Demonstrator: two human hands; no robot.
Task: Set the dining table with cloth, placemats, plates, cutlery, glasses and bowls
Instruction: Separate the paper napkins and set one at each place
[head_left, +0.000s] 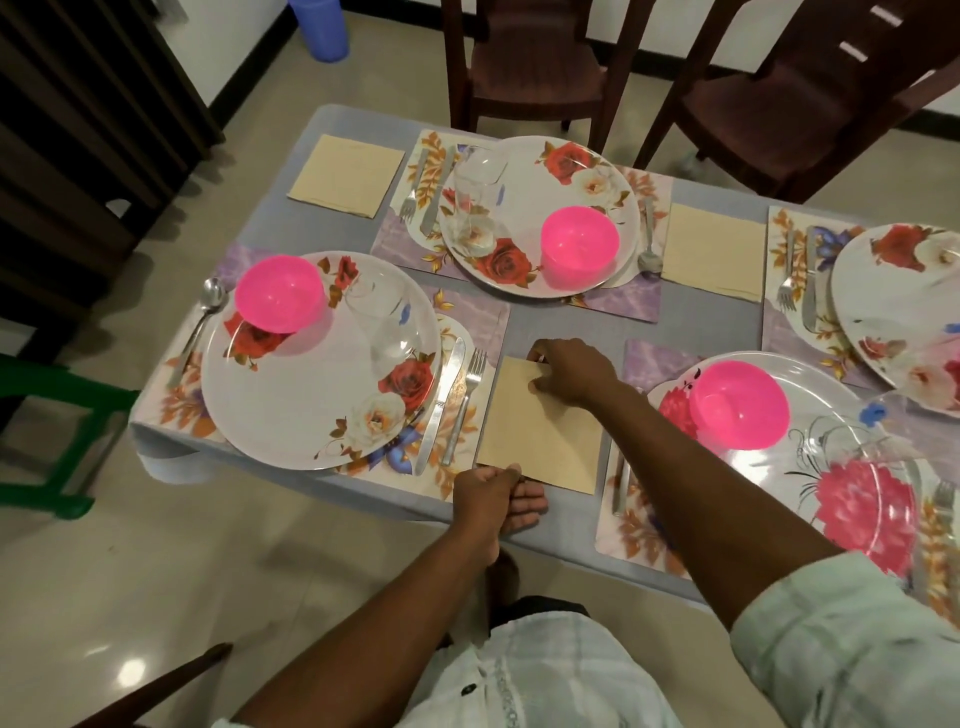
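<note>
Head view, frame centre: napkin (540, 431) is pinched by left hand (493, 501) and right hand (571, 371) at opposite corners, for squaring between placemats.

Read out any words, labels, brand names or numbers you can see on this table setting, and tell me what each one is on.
None can be read.
The plates carry only flower patterns, no writing.
The placemats show leaves and flowers only.
The beige napkin under the hands has faint marks, too blurred to tell whether they are writing.
The pink bowls, the glasses and the cutlery show no markings.
</note>
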